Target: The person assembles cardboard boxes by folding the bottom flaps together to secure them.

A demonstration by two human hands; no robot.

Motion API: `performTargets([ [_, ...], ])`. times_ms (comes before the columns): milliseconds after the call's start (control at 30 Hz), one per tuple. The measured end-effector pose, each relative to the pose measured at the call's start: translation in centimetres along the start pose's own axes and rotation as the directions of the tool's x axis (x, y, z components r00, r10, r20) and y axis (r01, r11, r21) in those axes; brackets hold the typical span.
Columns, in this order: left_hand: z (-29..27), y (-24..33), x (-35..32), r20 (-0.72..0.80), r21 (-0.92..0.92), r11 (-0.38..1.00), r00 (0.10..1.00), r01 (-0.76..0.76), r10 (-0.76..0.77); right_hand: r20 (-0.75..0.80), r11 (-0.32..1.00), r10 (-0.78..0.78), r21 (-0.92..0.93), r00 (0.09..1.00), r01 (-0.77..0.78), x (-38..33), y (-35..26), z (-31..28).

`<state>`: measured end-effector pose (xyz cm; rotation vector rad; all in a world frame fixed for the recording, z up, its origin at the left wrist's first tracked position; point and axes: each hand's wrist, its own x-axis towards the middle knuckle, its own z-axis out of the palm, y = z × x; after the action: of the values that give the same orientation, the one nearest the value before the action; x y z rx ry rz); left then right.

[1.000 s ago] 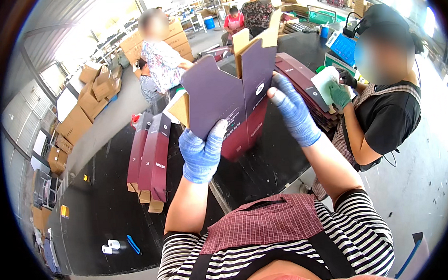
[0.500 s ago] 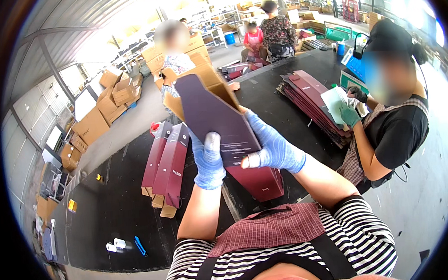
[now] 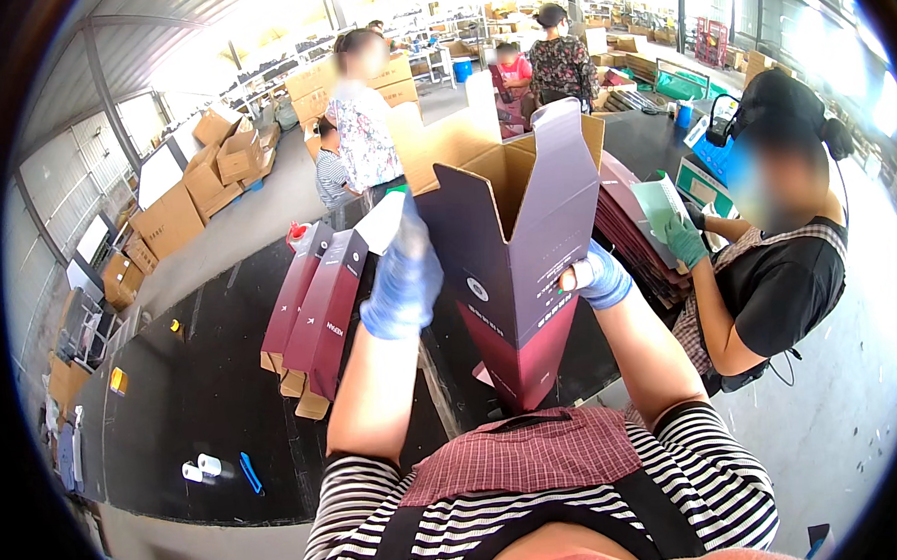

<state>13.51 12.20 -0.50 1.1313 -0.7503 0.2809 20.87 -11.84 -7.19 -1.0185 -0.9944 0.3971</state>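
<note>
A tall cardboard box (image 3: pixel 523 267), dark purple above and maroon below, stands upright before me. Its top flaps are raised, showing the brown inside. My right hand (image 3: pixel 601 276), in a blue glove, grips the box's right side, thumb on the printed face and the other fingers hidden behind. Left of the box is my blue-gloved left hand (image 3: pixel 405 282), smeared by motion and apart from the printed face. By its fingertips shows a pale piece (image 3: pixel 379 224) with a green edge; whether the hand holds it is unclear.
Maroon boxes (image 3: pixel 332 315) lie left on the black table (image 3: pixel 213 390), with white rolls (image 3: pixel 208 465), a blue cutter (image 3: pixel 250 473) and yellow tape (image 3: pixel 120 381). At right a co-worker's green-gloved hand (image 3: pixel 684 240) holds a sheet beside stacked flat boxes (image 3: pixel 621 212). Others are farther back.
The box has turned upright, its open top now facing up and away. My left hand has come off it and moved up and left; my right hand has slid to its right side.
</note>
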Motion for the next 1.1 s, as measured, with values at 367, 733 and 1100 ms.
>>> performTargets([
  [367, 2.3, 3.6, 1.1, -0.114, 0.130, 0.991, 0.994, 0.016, -0.001, 0.181, 0.975, 0.042, 0.208, 0.983, -0.080, 2.6, 3.6, 0.2],
  [733, 3.5, 3.2, -0.6, -0.096, 0.265, 0.953, 0.980, -0.145, 0.176, -0.021, 0.847, -0.391, -0.400, 0.920, 0.351, 0.3, -7.2, 9.8],
  [1100, 5.7, 3.6, -1.4, 0.002, 0.310, 0.943, 0.992, -0.123, 0.128, -0.207, 0.836, -0.475, -0.411, 0.856, 0.364, 0.8, -7.8, 8.8],
])
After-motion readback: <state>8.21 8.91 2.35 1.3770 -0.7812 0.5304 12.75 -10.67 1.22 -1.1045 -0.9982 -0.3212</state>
